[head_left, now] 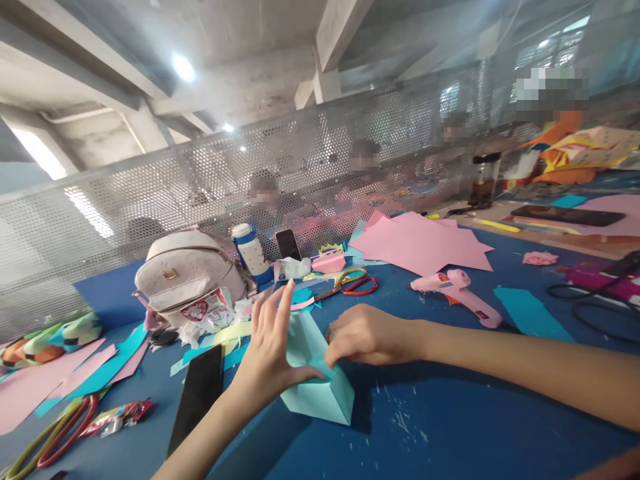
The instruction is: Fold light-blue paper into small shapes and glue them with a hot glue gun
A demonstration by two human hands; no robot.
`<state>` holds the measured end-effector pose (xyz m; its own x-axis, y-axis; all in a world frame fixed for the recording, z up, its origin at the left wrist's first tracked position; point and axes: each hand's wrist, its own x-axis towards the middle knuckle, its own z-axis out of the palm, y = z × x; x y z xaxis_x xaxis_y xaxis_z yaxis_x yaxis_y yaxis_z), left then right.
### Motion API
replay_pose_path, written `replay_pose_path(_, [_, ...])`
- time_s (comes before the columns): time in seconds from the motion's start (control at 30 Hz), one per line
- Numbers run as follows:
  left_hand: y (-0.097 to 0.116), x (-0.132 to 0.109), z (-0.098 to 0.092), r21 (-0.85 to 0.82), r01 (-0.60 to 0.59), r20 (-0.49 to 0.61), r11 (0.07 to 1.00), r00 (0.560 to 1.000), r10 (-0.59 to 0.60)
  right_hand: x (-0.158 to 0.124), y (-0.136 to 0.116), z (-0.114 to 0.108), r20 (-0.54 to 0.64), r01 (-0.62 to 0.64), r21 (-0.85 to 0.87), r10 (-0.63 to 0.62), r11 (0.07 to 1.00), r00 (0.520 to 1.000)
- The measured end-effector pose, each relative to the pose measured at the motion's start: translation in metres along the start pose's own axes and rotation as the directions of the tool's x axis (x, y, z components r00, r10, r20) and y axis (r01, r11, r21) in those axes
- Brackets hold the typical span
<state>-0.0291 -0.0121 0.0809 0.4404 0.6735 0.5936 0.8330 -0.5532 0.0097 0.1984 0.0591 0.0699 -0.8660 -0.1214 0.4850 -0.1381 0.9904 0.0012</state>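
Observation:
A light turquoise folded paper box [320, 400] stands on the blue table in front of me, its top open. My left hand [270, 340] is at the box's left side, fingers stretched upward and the thumb reaching over the near part of the opening. My right hand [367, 337] comes in from the right with curled fingers, thumb and fingertips closed at the box's right edge. The fingertips are partly hidden, so a small item in them cannot be ruled out. Scissors [345, 287] with red and yellow handles lie just behind the box.
A pink glue gun [457, 293] lies at right, near pink paper sheets [420, 243]. Behind stand a pale backpack [193, 273], a white-blue bottle [250, 253] and a phone [289, 245]. A dark phone [197, 393] lies left of my arm. A perforated metal screen [200, 180] borders the back.

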Motion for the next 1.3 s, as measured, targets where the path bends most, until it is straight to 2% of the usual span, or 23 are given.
replay_pose_path(0.17, [-0.017,-0.001,0.014,-0.217,0.177,-0.046,0.96,0.981,-0.191,-0.007,0.01,0.006,-0.036,-0.079,0.109,0.083,0.991,0.996])
replay_pose_path(0.27, [-0.023,-0.007,0.03,-0.414,0.285,0.01,0.865,0.951,-0.308,-0.011,0.016,0.009,-0.029,-0.081,0.129,0.085,0.988,0.996])
replay_pose_path(0.33, [-0.024,-0.011,0.04,-0.602,0.383,0.109,0.701,0.909,-0.403,-0.013,0.019,0.011,-0.022,-0.083,0.134,0.087,0.987,0.996])
replay_pose_path(0.43, [-0.022,-0.013,0.048,-0.797,0.489,0.299,0.355,0.83,-0.47,-0.015,0.023,0.012,-0.013,-0.086,0.129,0.089,0.988,0.996])
replay_pose_path(0.47, [-0.021,-0.012,0.048,-0.813,0.513,0.348,0.275,0.807,-0.478,-0.016,0.023,0.012,-0.01,-0.088,0.128,0.09,0.988,0.996])
replay_pose_path(0.53, [-0.018,-0.011,0.047,-0.793,0.574,0.423,0.204,0.76,-0.492,-0.016,0.024,0.013,-0.005,-0.091,0.125,0.092,0.988,0.996])
replay_pose_path(0.63, [-0.015,-0.011,0.044,-0.718,0.669,0.512,0.192,0.694,-0.507,-0.015,0.024,0.013,-0.005,-0.082,0.133,0.084,0.988,0.996])
replay_pose_path(0.73, [-0.013,-0.011,0.043,-0.677,0.71,0.542,0.195,0.66,-0.521,-0.015,0.024,0.012,0.002,-0.074,0.136,0.075,0.988,0.997])
replay_pose_path(0.9, [-0.007,-0.011,0.041,-0.67,0.701,0.521,0.244,0.678,-0.518,-0.014,0.024,0.012,0.012,-0.07,0.11,0.069,0.991,0.998])
replay_pose_path(1.0, [-0.005,-0.011,0.041,-0.686,0.69,0.523,0.231,0.688,-0.503,-0.014,0.023,0.011,0.027,-0.075,0.074,0.073,0.994,0.997])
replay_pose_path(1.23, [-0.005,-0.012,0.044,-0.678,0.699,0.505,0.226,0.667,-0.548,-0.014,0.025,0.011,0.028,-0.062,0.069,0.06,0.996,0.998])
replay_pose_path(1.3, [-0.006,-0.014,0.047,-0.682,0.694,0.501,0.23,0.672,-0.545,-0.015,0.025,0.012,0.031,-0.064,0.065,0.062,0.996,0.998])
